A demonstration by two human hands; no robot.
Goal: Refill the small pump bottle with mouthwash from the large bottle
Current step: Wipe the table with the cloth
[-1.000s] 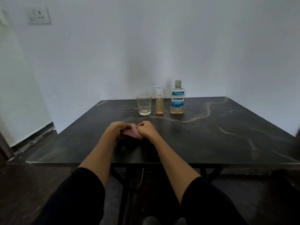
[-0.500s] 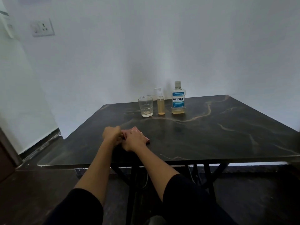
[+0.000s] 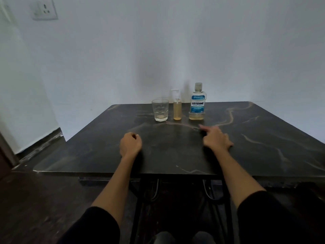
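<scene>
The large mouthwash bottle (image 3: 197, 103) stands capped at the table's far edge, with a blue label and a little amber liquid at its bottom. Just left of it is the small pump bottle (image 3: 177, 110), pump on, amber liquid up to its shoulder. My left hand (image 3: 131, 144) rests as a closed fist on the table, well in front of the bottles. My right hand (image 3: 217, 140) lies on the table in front of the large bottle, fingers stretched forward and blurred, holding nothing. Neither hand touches a bottle.
A clear drinking glass (image 3: 160, 110) stands left of the pump bottle. The dark marbled table (image 3: 263, 138) sits against a white wall. A wall socket (image 3: 44, 9) is at the upper left. Dark floor lies to the left of the table.
My hands were together on a small pink thing near the table's front. They have moved apart, the right one going right and forward, and the pink thing is out of sight.
</scene>
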